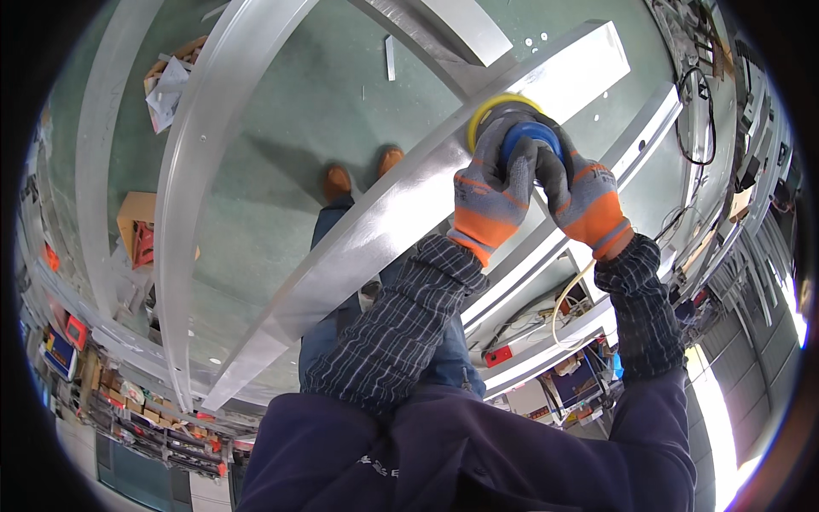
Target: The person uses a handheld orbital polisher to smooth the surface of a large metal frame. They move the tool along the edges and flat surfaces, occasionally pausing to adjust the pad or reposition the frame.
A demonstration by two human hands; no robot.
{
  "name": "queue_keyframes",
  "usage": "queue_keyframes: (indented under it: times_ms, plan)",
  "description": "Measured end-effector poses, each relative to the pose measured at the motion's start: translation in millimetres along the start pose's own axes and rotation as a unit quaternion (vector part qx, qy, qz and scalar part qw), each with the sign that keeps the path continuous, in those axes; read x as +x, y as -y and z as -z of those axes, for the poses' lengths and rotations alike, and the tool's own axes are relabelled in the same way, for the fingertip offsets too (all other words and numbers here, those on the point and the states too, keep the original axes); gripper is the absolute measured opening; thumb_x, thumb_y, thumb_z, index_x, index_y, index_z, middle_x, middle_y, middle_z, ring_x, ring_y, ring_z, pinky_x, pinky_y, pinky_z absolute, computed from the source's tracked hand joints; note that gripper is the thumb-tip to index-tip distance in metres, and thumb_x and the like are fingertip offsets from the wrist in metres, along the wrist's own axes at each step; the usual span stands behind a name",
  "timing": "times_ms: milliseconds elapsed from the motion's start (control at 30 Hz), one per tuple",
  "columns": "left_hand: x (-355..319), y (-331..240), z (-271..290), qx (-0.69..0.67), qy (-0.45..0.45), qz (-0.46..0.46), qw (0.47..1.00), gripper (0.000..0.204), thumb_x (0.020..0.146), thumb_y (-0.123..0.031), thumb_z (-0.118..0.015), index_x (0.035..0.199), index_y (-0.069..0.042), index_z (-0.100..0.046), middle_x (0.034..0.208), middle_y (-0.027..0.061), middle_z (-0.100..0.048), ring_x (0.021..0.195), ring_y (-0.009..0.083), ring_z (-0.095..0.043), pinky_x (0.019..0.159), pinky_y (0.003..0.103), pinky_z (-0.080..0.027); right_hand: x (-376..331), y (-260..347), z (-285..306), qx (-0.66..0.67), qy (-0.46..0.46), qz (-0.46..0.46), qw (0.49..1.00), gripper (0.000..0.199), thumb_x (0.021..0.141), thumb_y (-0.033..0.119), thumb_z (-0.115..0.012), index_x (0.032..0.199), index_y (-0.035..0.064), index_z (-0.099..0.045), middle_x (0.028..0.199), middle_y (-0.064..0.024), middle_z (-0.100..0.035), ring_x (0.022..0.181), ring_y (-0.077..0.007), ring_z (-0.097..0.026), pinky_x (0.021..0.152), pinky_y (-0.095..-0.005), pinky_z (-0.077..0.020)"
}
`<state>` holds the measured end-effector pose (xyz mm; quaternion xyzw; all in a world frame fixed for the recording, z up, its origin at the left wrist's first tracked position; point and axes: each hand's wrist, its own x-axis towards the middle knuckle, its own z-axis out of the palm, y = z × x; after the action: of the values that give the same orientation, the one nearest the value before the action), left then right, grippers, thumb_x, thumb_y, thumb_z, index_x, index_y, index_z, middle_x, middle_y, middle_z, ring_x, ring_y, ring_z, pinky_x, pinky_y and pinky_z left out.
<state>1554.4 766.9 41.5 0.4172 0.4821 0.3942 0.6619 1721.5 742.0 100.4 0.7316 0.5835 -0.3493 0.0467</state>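
Both my hands, in grey and orange work gloves, are wrapped round a round hand-held sander [531, 135] with a blue top and a yellow-edged disc. My left hand [496, 183] closes on its near left side, and my right hand [584, 188] closes on its right side. The disc lies on the upper face of a long silvery metal beam [384, 200], near its far right end. The beam runs diagonally from the lower left to the upper right and shines where light falls on it. My hands hide most of the sander's body.
More metal beams stand at the left [217, 111] and right [653, 119]. A pale hose [560, 307] hangs below my right forearm. An open cardboard box [136, 209] and a box with papers [166, 90] sit on the green floor. Black cables [701, 128] lie at the far right.
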Motion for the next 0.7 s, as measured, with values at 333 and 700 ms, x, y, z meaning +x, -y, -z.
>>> queue_keyframes:
  times_ms: [333, 700]
  plan:
    - [-9, -3, 12, -0.041, 0.002, 0.099, 0.994, 0.040, 0.110, -0.031, -0.068, 0.140, -0.006, -0.061, 0.113, 0.0123, -0.075, 0.099, 0.0217, -0.074, 0.087, 0.036, -0.060, 1, 10, 0, -0.023, 0.006, 0.023, 0.999, 0.057, 0.101, 0.037, -0.066, 0.147, 0.0039, -0.060, 0.084, -0.0198, -0.075, 0.075, -0.0414, -0.074, 0.069, -0.0480, -0.0578]
    - [-23, -11, 49, 0.059, -0.038, 0.045, 0.996, 0.044, 0.107, -0.026, -0.072, 0.143, -0.004, -0.061, 0.121, 0.0197, -0.077, 0.107, 0.0309, -0.078, 0.093, 0.039, -0.063, 6, 42, -12, -0.033, 0.085, 0.037, 0.995, 0.041, 0.100, 0.040, -0.066, 0.126, 0.0087, -0.071, 0.080, -0.0170, -0.074, 0.069, -0.0388, -0.073, 0.066, -0.0464, -0.0572]
